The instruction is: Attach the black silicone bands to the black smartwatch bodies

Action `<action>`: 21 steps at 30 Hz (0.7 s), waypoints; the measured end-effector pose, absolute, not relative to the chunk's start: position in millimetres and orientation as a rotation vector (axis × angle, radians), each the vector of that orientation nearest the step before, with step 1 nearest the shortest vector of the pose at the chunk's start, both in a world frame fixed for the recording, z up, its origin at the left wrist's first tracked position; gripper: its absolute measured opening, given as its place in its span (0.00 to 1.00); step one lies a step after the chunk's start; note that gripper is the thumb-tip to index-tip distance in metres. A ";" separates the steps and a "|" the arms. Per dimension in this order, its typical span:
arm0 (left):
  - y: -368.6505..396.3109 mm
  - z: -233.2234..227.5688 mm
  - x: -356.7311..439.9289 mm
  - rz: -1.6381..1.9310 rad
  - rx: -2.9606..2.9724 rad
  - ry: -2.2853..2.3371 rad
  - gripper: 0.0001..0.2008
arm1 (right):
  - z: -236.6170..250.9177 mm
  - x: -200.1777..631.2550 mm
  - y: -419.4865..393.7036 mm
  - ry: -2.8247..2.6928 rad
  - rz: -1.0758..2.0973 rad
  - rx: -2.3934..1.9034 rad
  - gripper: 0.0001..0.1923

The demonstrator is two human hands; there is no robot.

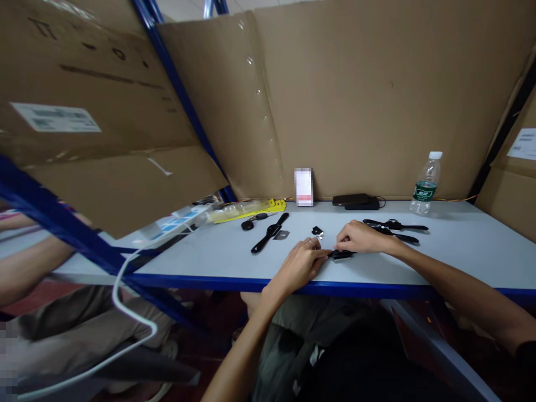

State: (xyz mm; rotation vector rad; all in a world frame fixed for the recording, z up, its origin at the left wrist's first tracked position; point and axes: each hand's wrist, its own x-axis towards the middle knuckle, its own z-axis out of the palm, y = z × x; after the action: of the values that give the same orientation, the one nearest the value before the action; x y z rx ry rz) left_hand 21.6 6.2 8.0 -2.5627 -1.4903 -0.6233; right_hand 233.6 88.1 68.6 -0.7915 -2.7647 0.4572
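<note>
My left hand (302, 262) and my right hand (363, 237) meet over a small black watch piece (342, 254) lying on the pale table (218, 259) near its blue front edge. Both hands pinch that piece from either side, fingers closed on it. Just beyond my left hand sits a tiny black part (317, 231). A black watch with strap (269, 231) lies to the left with a grey square film (282, 235) beside it. Two more black watches (393, 228) lie behind my right hand.
A water bottle (425, 184) stands at the back right, a dark phone stack (355, 201) and a small white card (304, 187) at the back middle. Yellow packets (251, 211) and a black key fob (248, 224) lie left. Cardboard walls surround. Another person's arm (29, 268) is far left.
</note>
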 end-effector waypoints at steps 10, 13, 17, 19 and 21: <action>6.4 7.3 21.1 -0.631 -2.571 -1.518 0.15 | 69.9 234.2 82.7 -2.771 0.198 -0.932 0.15; 6.3 7.4 21.0 -0.629 -2.575 -1.520 0.15 | 75.0 234.1 81.6 -2.728 0.351 -0.922 0.23; 6.2 7.9 20.8 -0.626 -2.572 -1.522 0.15 | 74.8 234.4 85.6 -2.614 0.429 -0.739 0.19; 6.2 8.3 20.8 -0.617 -2.579 -1.523 0.16 | 72.1 235.0 87.9 -2.635 0.488 -0.670 0.18; 6.1 8.7 21.0 -0.610 -2.587 -1.518 0.16 | 70.1 235.3 89.1 -2.648 0.555 -0.637 0.18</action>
State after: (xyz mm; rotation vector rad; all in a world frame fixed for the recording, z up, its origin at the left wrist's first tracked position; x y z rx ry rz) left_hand 21.0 6.1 8.7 -2.5873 -1.5175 -0.6104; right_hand 235.3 89.1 70.1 -0.6373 -2.6478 0.5545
